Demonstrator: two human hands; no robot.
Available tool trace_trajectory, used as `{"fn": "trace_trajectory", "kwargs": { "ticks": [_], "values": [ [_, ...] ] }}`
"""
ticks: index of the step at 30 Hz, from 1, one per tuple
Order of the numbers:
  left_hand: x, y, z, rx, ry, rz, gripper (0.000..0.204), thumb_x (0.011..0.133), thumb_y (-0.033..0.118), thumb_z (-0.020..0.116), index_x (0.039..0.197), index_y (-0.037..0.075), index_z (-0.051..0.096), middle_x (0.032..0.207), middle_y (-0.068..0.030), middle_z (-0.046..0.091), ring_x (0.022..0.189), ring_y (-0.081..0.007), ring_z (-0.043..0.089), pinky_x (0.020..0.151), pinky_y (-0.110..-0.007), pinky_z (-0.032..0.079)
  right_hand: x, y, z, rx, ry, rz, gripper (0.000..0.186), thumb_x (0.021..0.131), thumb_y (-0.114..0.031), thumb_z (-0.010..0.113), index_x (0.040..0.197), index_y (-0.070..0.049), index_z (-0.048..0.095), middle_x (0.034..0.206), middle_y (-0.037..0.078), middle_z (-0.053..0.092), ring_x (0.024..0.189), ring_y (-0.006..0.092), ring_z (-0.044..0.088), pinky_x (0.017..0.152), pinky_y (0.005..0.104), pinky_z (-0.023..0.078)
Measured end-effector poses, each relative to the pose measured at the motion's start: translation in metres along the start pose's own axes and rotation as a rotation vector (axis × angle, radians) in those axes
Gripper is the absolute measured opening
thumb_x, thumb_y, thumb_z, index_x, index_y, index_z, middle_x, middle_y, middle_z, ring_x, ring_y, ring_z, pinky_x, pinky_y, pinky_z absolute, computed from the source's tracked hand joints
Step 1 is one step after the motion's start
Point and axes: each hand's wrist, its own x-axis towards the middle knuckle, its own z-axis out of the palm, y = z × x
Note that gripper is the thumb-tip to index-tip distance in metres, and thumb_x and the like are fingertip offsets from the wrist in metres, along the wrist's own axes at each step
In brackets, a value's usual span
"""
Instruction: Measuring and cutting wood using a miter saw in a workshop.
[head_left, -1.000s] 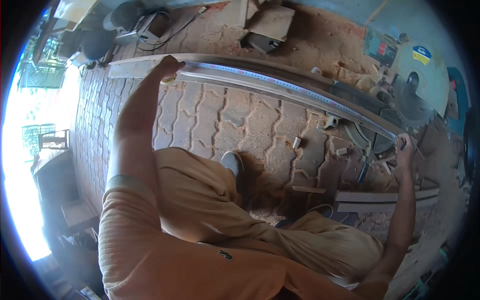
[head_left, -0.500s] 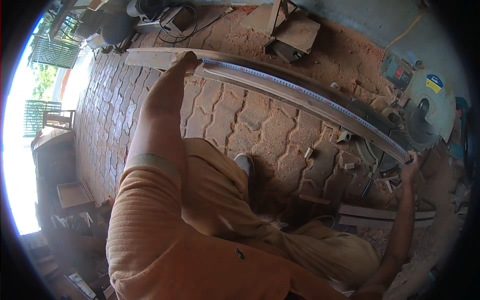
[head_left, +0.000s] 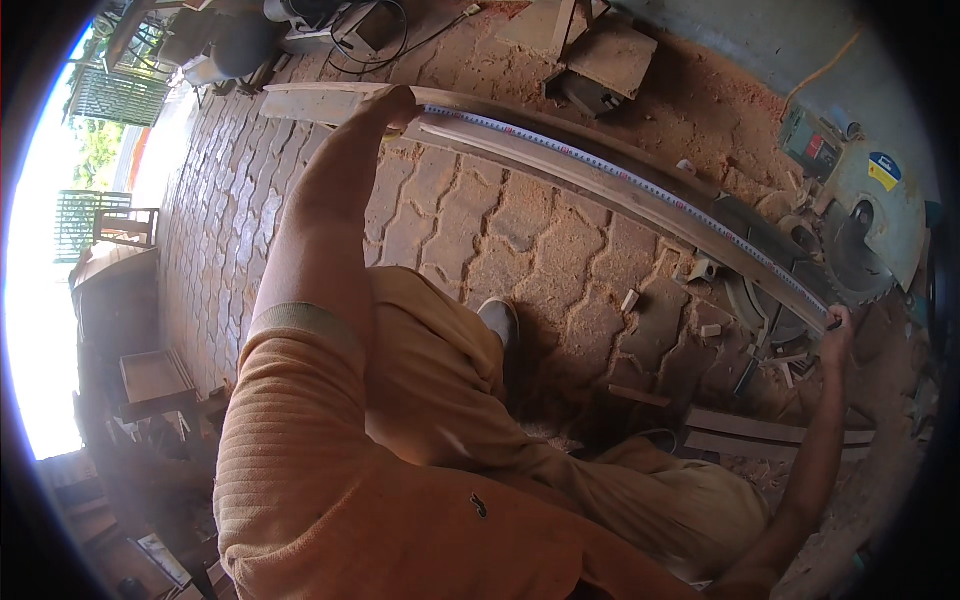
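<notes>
My left hand (head_left: pixel 390 106) is closed at the far end of a stretched white tape measure (head_left: pixel 595 158), with a bit of yellow beneath my fingers. The tape lies along long wooden boards (head_left: pixel 530 160) that reach past my left hand and run diagonally onto a mitre saw (head_left: pixel 862 250) with a toothed blade and pale guard. My right hand (head_left: pixel 836 332) is closed at the tape's near right end, beside the blade, with a small dark object in its fingers that I cannot clearly make out.
Paving floor (head_left: pixel 530 240) carries sawdust, small offcuts (head_left: pixel 630 300) and stacked strips (head_left: pixel 770 435) at lower right. A wood-and-metal tool (head_left: pixel 610 65) and a cabled machine (head_left: pixel 360 30) stand along the back. A wall (head_left: pixel 750 40) is behind; furniture (head_left: pixel 150 375) and a bright opening are left.
The whole view has shifted, so the boards and saw sit higher on the left and further right. Both hands keep their grip at the tape's ends, which remains stretched along the boards.
</notes>
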Motion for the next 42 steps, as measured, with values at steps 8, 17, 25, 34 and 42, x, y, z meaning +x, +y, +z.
{"fn": "trace_trajectory", "kwargs": {
  "ticks": [8, 17, 25, 34, 42],
  "values": [
    [0.005, 0.003, -0.003, 0.077, 0.044, 0.064, 0.020, 0.078, 0.016, 0.072, 0.096, 0.011, 0.078, 0.088, -0.0121, 0.075, 0.088, -0.0331, 0.072, 0.078, -0.044, 0.056, -0.003, 0.006, 0.012, -0.051, 0.126, 0.063, 0.018, 0.100, -0.005, 0.059, 0.116, -0.001, 0.063, 0.106, 0.012, 0.068, 0.103, 0.0228, 0.065, 0.094, 0.0355, 0.050],
    [-0.023, 0.031, -0.054, 0.384, -0.024, 0.291, 0.013, 0.076, 0.012, 0.071, 0.086, 0.007, 0.079, 0.088, -0.0141, 0.075, 0.087, -0.0326, 0.073, 0.077, -0.043, 0.057, -0.005, 0.029, 0.017, -0.100, 0.196, 0.002, 0.019, 0.101, -0.008, 0.059, 0.118, 0.000, 0.063, 0.110, 0.012, 0.069, 0.103, 0.0240, 0.066, 0.093, 0.0363, 0.051],
    [-0.024, 0.029, -0.052, 0.330, 0.054, 0.298, 0.012, 0.077, 0.009, 0.070, 0.085, 0.006, 0.079, 0.090, -0.0165, 0.075, 0.087, -0.0331, 0.073, 0.079, -0.043, 0.058, -0.001, 0.058, 0.023, 0.067, 0.208, 0.182, 0.021, 0.102, -0.010, 0.061, 0.119, 0.000, 0.064, 0.112, 0.011, 0.070, 0.106, 0.0203, 0.066, 0.095, 0.0343, 0.050],
    [-0.031, 0.039, -0.072, -0.109, -0.017, 0.031, 0.016, 0.079, 0.008, 0.069, 0.091, 0.000, 0.074, 0.089, -0.0227, 0.072, 0.087, -0.0394, 0.071, 0.079, -0.045, 0.055, -0.007, 0.051, 0.019, 0.061, 0.186, 0.191, 0.022, 0.102, -0.011, 0.060, 0.120, 0.000, 0.063, 0.113, 0.012, 0.070, 0.106, 0.0208, 0.066, 0.094, 0.0346, 0.051],
    [-0.022, 0.028, -0.055, -0.045, -0.023, 0.116, 0.009, 0.077, 0.010, 0.070, 0.080, 0.003, 0.075, 0.087, -0.0204, 0.073, 0.085, -0.0360, 0.072, 0.076, -0.045, 0.056, -0.005, 0.042, 0.023, 0.084, 0.245, 0.133, 0.022, 0.102, -0.012, 0.060, 0.121, -0.002, 0.064, 0.113, 0.012, 0.070, 0.106, 0.0212, 0.066, 0.094, 0.0349, 0.051]
  ]
}}
